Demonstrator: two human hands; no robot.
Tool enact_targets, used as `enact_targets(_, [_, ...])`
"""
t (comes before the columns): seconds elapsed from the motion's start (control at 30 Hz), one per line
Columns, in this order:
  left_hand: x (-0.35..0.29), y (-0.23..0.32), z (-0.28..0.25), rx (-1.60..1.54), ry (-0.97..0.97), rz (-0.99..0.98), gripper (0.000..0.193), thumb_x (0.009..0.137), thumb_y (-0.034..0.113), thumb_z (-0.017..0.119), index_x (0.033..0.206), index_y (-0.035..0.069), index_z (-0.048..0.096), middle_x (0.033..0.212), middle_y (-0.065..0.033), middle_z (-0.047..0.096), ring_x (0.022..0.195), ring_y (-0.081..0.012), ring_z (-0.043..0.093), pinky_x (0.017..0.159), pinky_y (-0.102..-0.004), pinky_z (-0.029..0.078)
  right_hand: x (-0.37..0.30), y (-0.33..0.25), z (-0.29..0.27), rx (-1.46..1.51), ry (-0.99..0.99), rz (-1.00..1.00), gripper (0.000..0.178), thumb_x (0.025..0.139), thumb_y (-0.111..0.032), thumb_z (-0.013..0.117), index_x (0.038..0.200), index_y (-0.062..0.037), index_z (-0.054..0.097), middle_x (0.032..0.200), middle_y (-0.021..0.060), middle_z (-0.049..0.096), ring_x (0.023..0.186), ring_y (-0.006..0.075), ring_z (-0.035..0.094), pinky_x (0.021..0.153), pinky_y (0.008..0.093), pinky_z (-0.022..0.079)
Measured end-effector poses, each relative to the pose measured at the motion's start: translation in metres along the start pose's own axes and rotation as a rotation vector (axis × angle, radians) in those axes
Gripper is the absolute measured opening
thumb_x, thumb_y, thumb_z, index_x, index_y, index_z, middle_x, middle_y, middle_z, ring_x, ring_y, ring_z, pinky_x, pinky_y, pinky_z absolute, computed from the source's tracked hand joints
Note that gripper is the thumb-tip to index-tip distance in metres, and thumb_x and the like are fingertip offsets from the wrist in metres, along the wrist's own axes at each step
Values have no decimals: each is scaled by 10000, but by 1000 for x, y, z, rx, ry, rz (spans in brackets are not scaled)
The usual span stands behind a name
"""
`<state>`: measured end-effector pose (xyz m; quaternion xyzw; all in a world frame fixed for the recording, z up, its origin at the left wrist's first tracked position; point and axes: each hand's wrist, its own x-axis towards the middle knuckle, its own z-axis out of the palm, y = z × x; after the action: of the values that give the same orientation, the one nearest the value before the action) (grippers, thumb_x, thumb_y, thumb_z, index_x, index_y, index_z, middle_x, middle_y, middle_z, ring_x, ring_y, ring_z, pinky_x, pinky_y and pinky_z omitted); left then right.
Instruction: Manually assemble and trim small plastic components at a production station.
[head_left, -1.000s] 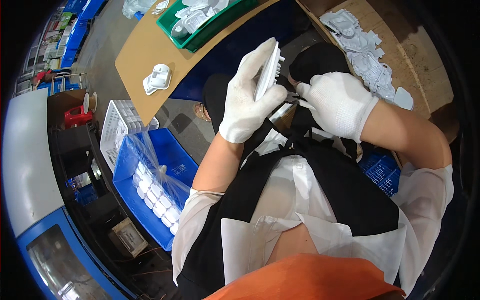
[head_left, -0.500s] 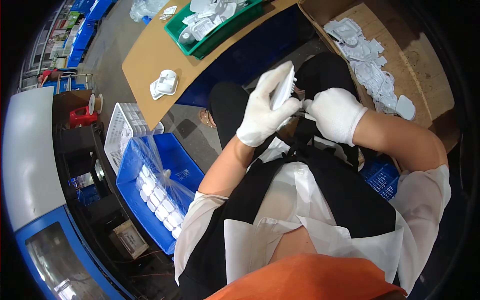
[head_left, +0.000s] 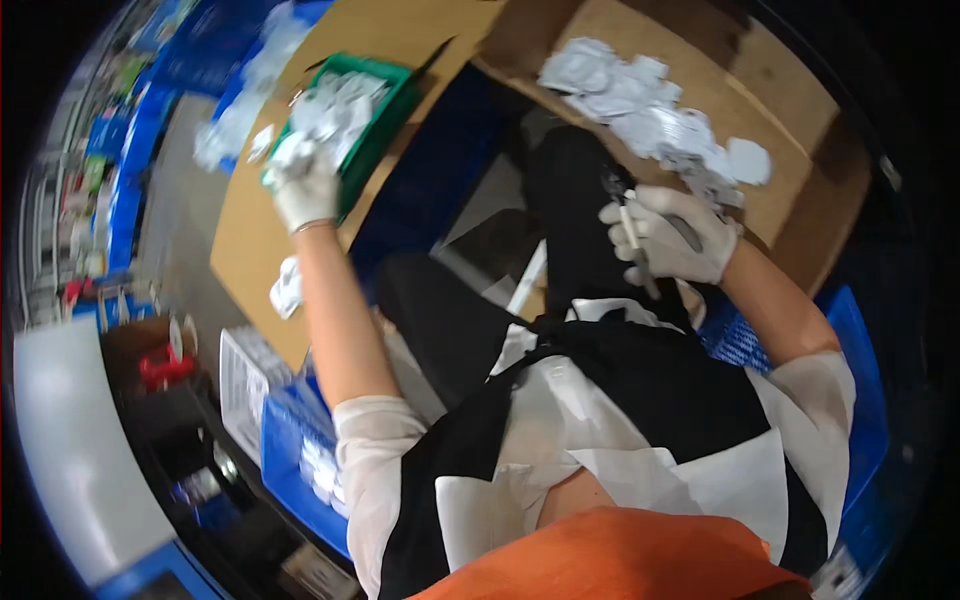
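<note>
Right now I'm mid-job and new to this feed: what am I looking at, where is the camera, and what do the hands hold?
This is one fisheye camera worn on a person's head, looking down, so straight edges bend. No machine: two white-gloved hands. The left hand is stretched out to a green bin of white pieces on a cardboard surface; the blur hides whether it grips one. The right hand holds a thin pen-like tool over the lap. Beyond it, a cardboard box holds a heap of white pieces. A blue crate sits low on the person's left.

Dim, motion-blurred fisheye view, dark rim
</note>
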<state>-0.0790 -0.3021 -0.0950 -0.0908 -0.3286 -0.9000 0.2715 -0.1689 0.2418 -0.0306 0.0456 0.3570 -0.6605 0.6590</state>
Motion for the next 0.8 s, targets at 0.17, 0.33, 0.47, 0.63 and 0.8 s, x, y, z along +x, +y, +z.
enact_targets(0.17, [10,-60,37,193,857,-299,488,944,378,529,1165,-56,513,1144,-205,577,1092,-343,558,934,-429,507,-40,3,-23,181,-12,-177,550,890,-455,583,1239,-52,447,1019,125,599,970,269,616,801,569,507])
enact_targets(0.33, [-73,-106,42,141,626,-703,380,930,339,571,1070,-14,559,1089,-171,594,1022,-344,588,886,-468,521,-46,-16,-50,-247,471,-319,551,824,-141,645,1317,-79,409,991,103,582,799,167,623,558,337,545])
enact_targets(0.47, [-120,-130,93,169,634,-806,391,937,339,567,1127,-3,567,1125,-166,579,1011,-311,592,853,-423,536,-22,-62,-175,-945,1309,-438,301,763,-236,652,981,-30,630,847,190,659,744,301,648,634,408,513])
enact_targets(0.63, [-154,-103,123,177,634,-743,426,943,321,561,1198,-19,535,1180,-181,560,1034,-301,584,873,-408,529,-56,-95,-260,-1187,1794,-80,381,806,-231,566,1159,-91,592,1179,197,609,1107,376,572,922,443,464])
enact_targets(0.8, [-170,-80,129,232,683,-665,436,947,331,557,1210,-16,535,1180,-174,552,1023,-280,580,853,-382,532,-60,-90,-262,-1360,1745,72,442,806,-232,582,1231,-123,529,1281,163,550,1238,354,474,1016,407,391])
